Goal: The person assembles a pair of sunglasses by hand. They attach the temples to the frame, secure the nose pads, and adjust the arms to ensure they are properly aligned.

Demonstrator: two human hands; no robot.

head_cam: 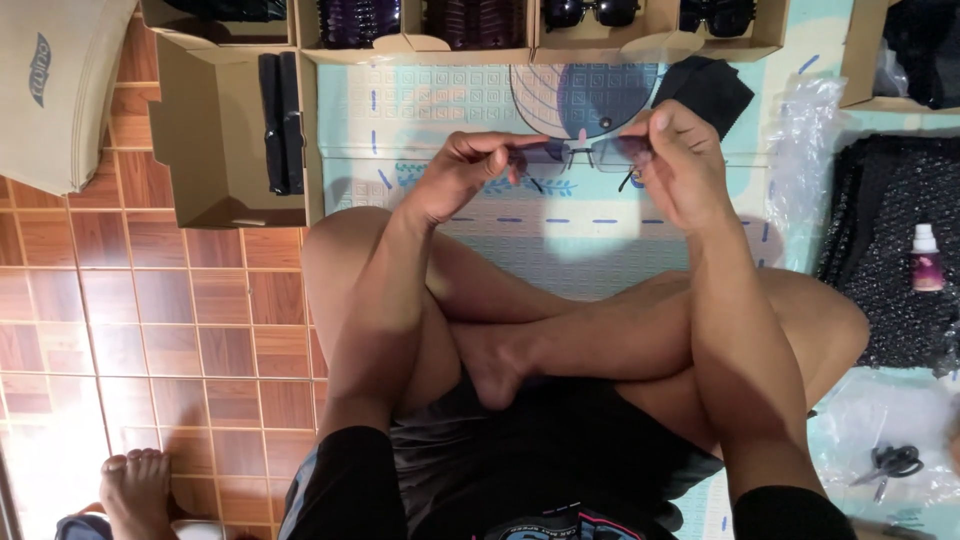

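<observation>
Here, near the upper middle of the frame, both hands hold a pair of rimless tinted glasses (585,153) above the crossed legs. The left hand (462,170) pinches the left end of the glasses with curled fingers; the right hand (682,160) pinches the right end, its fingers closed around the hinge, and one thin temple hangs down beside it. The glasses hover over a pale patterned mat (560,240), apart from it, with open mat between the hands and the knees. Along the top edge runs a row of cardboard boxes (470,45) holding dark glasses, just beyond the hands. An open cardboard box (215,140) sits at the upper left, its edge near the left knee. A black cloth (708,88) lies just above the right hand. At the right edge stands a small white bottle (926,258) on dark bubble wrap (885,210); scissors (888,464) lie at the lower right. A bare foot (135,487) shows at the lower left on the brown tiled floor (150,320).
</observation>
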